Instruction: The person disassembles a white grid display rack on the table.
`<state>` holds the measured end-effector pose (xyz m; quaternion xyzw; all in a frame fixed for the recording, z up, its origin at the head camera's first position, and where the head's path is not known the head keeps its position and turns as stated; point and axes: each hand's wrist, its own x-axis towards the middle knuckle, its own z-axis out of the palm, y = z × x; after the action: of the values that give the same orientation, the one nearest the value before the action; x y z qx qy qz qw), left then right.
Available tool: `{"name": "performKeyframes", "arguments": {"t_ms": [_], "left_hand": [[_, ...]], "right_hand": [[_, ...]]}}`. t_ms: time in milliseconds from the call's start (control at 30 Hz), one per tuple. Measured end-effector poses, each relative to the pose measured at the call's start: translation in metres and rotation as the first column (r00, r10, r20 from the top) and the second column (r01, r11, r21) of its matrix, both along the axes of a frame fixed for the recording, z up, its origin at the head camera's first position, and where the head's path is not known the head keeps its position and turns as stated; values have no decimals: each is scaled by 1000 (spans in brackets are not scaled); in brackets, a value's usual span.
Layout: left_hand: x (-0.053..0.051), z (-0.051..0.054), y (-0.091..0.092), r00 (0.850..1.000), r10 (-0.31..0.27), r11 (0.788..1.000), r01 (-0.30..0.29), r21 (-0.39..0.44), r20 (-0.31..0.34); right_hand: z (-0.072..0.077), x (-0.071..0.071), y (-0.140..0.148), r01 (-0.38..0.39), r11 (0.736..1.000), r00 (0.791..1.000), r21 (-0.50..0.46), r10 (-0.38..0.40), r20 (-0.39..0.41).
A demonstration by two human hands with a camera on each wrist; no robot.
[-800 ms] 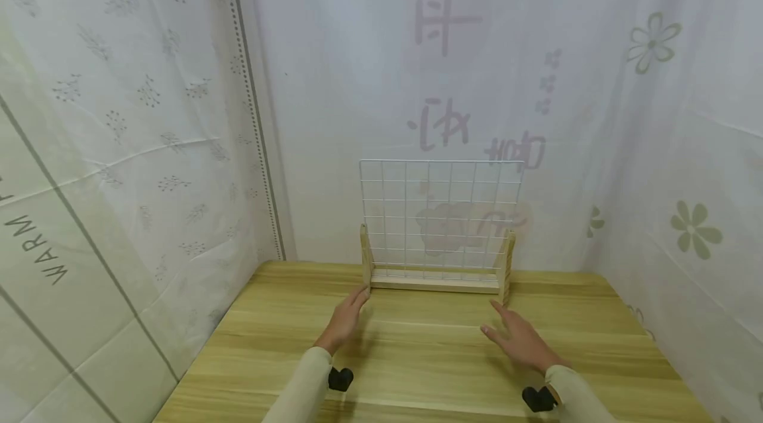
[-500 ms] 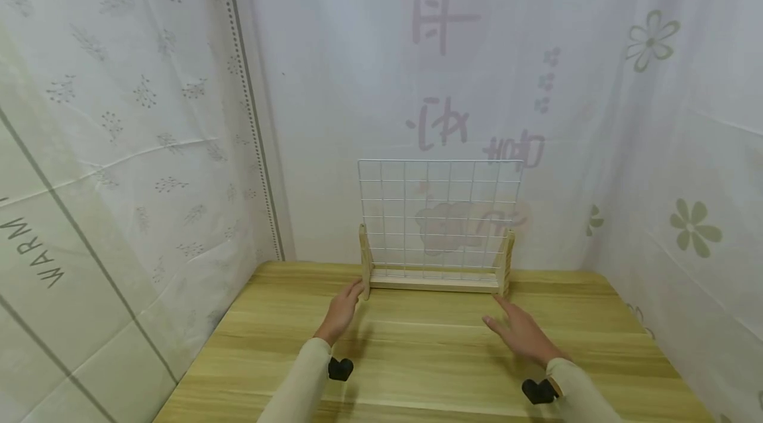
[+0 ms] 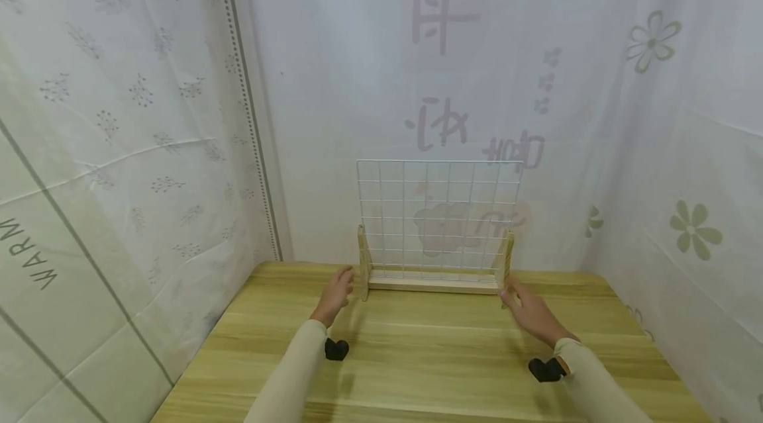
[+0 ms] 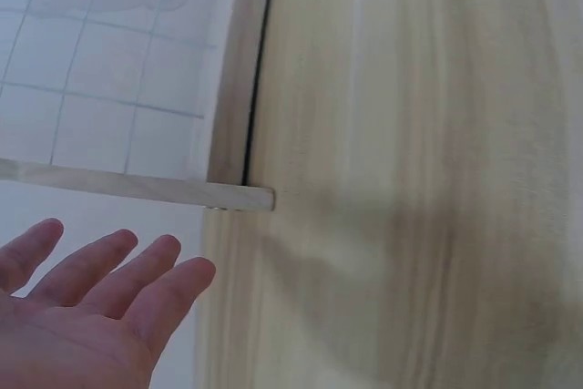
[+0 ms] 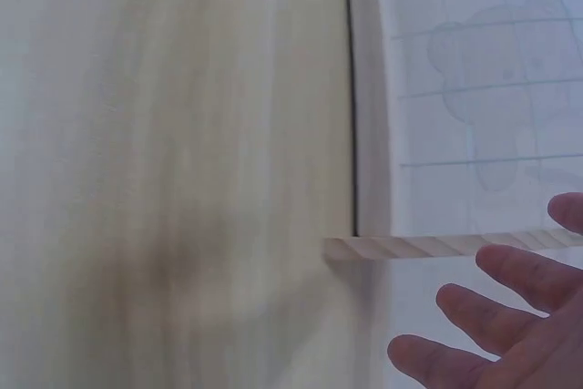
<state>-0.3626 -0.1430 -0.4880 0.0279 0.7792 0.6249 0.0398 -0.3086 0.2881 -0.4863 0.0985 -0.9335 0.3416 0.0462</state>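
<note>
i watch from afar: the left hand [image 3: 335, 296] has its fingers loosely extended, a gap between it and the left upright [image 3: 363, 267]. the right hand [image 3: 530, 312] spreads its fingers beside the right upright [image 3: 507, 257]; i cannot tell whether they touch. i judge this bracketing suits steadying both ends. the wooden stand [image 3: 433, 285] sits toward the tabletop's [image 3: 417, 357] back, its slot apparently keeping the wire grid [image 3: 447, 219] upright before the curtain [image 3: 334, 79].

From the head, looks forward and down; in each wrist view, close past fingers [image 4: 173, 293], seemingly sideways, onto a rack end [image 4: 150, 187] shared by both.
</note>
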Motion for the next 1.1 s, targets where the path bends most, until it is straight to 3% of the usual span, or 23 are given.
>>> {"name": "performKeyframes", "arguments": {"t_ms": [267, 533, 767, 933, 1100], "left_hand": [[-18, 13, 0, 1000, 23, 995, -23, 94, 7], [-27, 27, 2, 996, 80, 985, -85, 150, 40], [-40, 38, 10, 997, 74, 980, -69, 188, -21], [-47, 50, 16, 994, 89, 985, -77, 154, -70], [-53, 58, 20, 990, 105, 989, -93, 119, -95]], "right_hand": [[23, -18, 12, 40, 999, 999, -25, -40, 35], [46, -33, 14, 77, 997, 997, 10, -77, 28], [63, -49, 14, 104, 994, 992, 36, -106, 69], [69, -64, 16, 83, 992, 994, 91, -89, 59], [74, -74, 15, 91, 994, 994, 66, -94, 47]]}}
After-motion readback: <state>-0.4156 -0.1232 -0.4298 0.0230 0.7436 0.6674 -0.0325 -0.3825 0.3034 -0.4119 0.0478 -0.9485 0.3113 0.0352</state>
